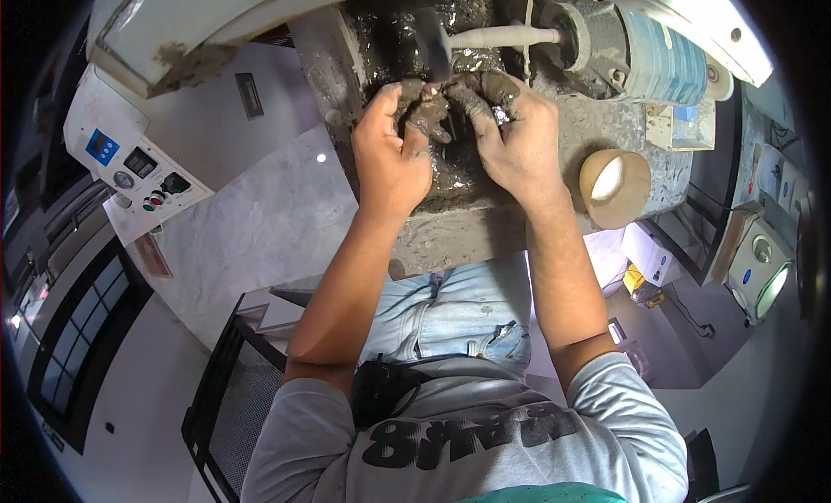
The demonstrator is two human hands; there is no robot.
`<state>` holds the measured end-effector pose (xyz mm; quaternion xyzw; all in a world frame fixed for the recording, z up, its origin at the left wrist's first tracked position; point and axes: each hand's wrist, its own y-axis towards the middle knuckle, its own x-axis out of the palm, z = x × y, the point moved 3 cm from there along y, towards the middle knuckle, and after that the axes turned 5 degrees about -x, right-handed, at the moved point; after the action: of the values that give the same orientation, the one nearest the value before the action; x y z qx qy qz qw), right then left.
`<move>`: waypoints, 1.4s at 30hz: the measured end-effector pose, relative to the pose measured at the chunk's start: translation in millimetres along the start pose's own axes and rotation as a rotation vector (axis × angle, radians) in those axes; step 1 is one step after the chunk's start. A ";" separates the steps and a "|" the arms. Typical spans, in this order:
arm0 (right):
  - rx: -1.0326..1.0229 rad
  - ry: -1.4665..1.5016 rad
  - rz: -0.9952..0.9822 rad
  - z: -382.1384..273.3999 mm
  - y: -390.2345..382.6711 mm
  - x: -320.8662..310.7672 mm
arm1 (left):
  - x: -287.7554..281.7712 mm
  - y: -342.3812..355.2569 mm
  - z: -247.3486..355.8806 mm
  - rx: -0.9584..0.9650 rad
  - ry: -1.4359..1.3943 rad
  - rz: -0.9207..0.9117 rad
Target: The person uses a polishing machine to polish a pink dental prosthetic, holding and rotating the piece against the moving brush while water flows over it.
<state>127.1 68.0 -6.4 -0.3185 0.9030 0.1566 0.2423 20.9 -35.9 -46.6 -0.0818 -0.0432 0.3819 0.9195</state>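
Observation:
Both my hands are together over a wet, mud-filled tray (454,178), their fingers coated in grey-brown slurry. My left hand (391,148) is closed, with thumb and fingers pinching a small pinkish and pale piece (430,89), mostly hidden by the fingers. From the other side, my right hand (519,135) bends its muddy fingers in toward the same piece; its fingertips are partly hidden. Just above the fingers is a dark round polishing wheel (434,44) on a pale tapered spindle (506,37). Whether the piece touches the wheel, I cannot tell.
A motor housing (597,48) wrapped in blue plastic (666,57) carries the spindle. A beige bowl (616,210) and a small whitish box (692,138) stand to the right. A pale hood (199,35) arches overhead. A white control panel (143,170) is at the left.

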 end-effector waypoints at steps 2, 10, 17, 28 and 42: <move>-0.005 -0.001 -0.005 1.7 2.0 -1.8 | 4.6 -1.6 5.7 -0.155 -0.075 -0.061; -0.016 -0.012 -0.035 -6.5 5.0 -10.4 | 5.4 -1.1 6.8 -0.182 -0.098 -0.072; -0.021 -0.080 -0.069 -0.9 6.1 -4.8 | 2.8 -0.6 4.3 -0.330 -0.137 -0.101; -0.056 -0.039 -0.047 3.1 5.4 -3.7 | -0.1 0.7 -6.1 -0.086 -0.014 -0.080; 0.093 -0.002 -0.036 7.1 -0.1 -6.7 | 0.7 8.9 5.7 -0.049 0.156 -0.146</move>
<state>134.1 74.3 -8.7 -0.3228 0.9031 0.1104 0.2608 14.4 -28.5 -42.6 -0.1302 0.0134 0.3051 0.9433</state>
